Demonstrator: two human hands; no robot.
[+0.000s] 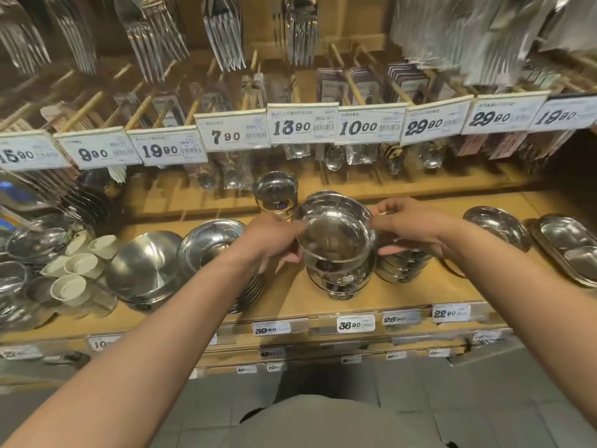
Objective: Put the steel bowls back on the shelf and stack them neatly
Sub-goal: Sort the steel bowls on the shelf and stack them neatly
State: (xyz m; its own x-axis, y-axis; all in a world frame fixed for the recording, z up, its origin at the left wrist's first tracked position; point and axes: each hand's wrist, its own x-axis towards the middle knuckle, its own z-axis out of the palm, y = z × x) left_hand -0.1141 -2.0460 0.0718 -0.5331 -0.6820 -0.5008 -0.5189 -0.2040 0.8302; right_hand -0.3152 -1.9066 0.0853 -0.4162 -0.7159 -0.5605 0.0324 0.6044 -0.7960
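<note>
A shiny steel bowl (336, 234) is held between both hands over a stack of steel bowls (340, 282) on the wooden shelf (300, 302). My left hand (274, 237) grips its left rim. My right hand (410, 227) pinches its right rim. Whether the bowl rests on the stack or hovers just over it cannot be told. Another bowl stack (276, 194) stands behind, and a low stack of small bowls (402, 266) sits under my right hand.
Wider steel bowls (145, 266) and nested bowls (210, 240) lie to the left, with white cups (80, 263) further left. Oval steel trays (568, 250) and a plate (497, 226) are at right. Price tags (355, 323) line the shelf edge; cutlery hangs above.
</note>
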